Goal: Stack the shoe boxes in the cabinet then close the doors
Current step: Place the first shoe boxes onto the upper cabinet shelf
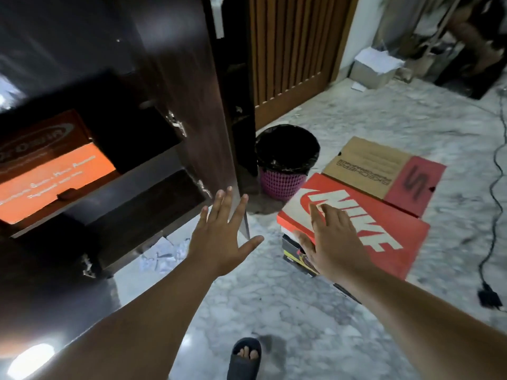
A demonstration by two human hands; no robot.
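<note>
From the head camera, your left hand (222, 237) was spread wide and held nothing, hanging in front of the lower edge of the open cabinet door (192, 91); your right hand (333, 242) was also spread and empty, over the near corner of the red Nike box (384, 234), though I could not tell whether it touched the lid. That box sat on top of a darker box (297, 252) on the marble floor (274, 297), with a brown Skechers box (384, 171) just beside it; an orange box (52, 182) already lay on a cabinet shelf (115, 198).

The risks, as I judged them: gripping the red box by one corner alone could have tipped it or lifted its lid; pulling it might have dragged the dark box beneath askew; the door stood between you and the shelves, so a carried box could have knocked its edge; the bin (285, 160) stood near the stack, and a wide swing could have upset it; the picture was blurred, so finer detail escaped me.
</note>
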